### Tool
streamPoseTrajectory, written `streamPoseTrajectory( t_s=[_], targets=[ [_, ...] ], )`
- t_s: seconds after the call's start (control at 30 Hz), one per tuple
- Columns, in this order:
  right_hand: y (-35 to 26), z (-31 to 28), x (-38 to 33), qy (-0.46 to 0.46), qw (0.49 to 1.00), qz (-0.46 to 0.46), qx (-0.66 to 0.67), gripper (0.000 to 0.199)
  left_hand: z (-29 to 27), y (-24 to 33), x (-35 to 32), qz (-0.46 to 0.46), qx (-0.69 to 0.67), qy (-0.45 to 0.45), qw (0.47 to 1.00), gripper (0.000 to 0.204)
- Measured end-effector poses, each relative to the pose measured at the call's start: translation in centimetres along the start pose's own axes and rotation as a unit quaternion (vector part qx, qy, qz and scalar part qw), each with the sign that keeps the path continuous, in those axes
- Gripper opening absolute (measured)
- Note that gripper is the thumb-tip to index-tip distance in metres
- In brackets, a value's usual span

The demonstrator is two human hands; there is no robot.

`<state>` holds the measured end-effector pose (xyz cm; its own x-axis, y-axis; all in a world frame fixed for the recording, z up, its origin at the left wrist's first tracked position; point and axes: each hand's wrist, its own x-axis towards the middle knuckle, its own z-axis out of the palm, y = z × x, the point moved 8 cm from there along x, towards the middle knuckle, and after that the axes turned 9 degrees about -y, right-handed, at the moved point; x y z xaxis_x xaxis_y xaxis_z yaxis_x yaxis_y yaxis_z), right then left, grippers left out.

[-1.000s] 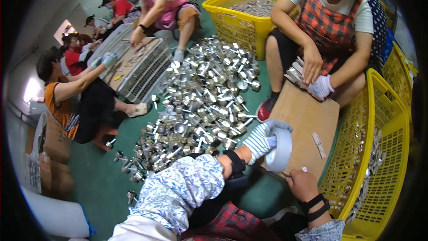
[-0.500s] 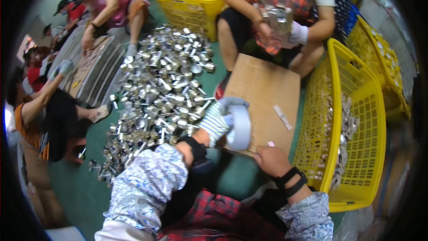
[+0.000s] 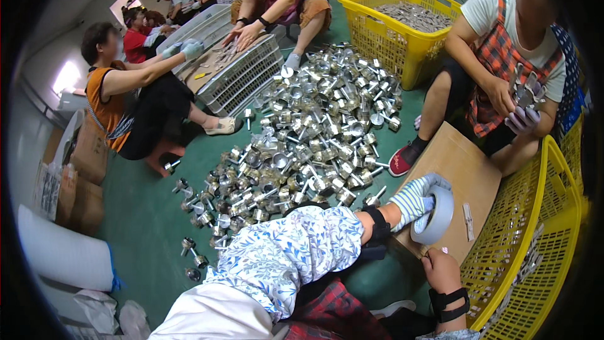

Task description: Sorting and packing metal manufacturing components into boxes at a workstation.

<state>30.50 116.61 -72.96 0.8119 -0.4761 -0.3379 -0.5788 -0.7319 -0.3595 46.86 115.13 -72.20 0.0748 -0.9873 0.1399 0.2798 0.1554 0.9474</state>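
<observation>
Left grip [image 3: 415, 200], gloved, closed round grey tape roll [image 3: 434, 217] at 4 o'clock, held on edge over brown board [image 3: 462, 167]. Right grip [image 3: 442, 269] bare, pinching tape's loose end; closure hard to tell. Metal parts heap [image 3: 302, 145] at 11 o'clock of roll.

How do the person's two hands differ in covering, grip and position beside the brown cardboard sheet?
The left hand wears a striped knit glove; the right hand is bare. The left hand grips the grey roll of tape; the right hand holds no roll and pinches something small below it. The left hand sits higher over the brown cardboard sheet, the right at its near edge. Both wear black wrist straps.
</observation>
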Motion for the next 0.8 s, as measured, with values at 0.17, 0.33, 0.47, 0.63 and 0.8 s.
streamPoseTrajectory(
  t_s=[0.17,0.33,0.47,0.63,0.8],
  targets=[
    [-0.1,-0.3,-0.2,-0.006,1.000,0.007,-0.002,0.017,0.0,0.2,0.2,-0.001,0.017,0.014,1.000,0.047],
    [0.2,0.2,-0.1,-0.007,1.000,-0.003,-0.001,0.018,-0.4,-0.3,0.1,-0.023,-0.003,0.034,0.999,0.046],
    [0.1,0.4,-0.1,-0.006,1.000,0.000,-0.001,0.018,-0.5,-0.3,-0.1,0.001,-0.057,0.041,0.998,0.031],
    [1.3,0.2,-1.0,-0.004,1.000,0.012,-0.014,0.018,0.7,-2.1,0.7,-0.008,-0.141,0.068,0.988,0.043],
    [0.6,0.4,0.3,-0.017,1.000,-0.009,-0.024,0.018,-1.3,-1.6,0.3,-0.002,-0.149,0.046,0.988,0.029]
  ],
)
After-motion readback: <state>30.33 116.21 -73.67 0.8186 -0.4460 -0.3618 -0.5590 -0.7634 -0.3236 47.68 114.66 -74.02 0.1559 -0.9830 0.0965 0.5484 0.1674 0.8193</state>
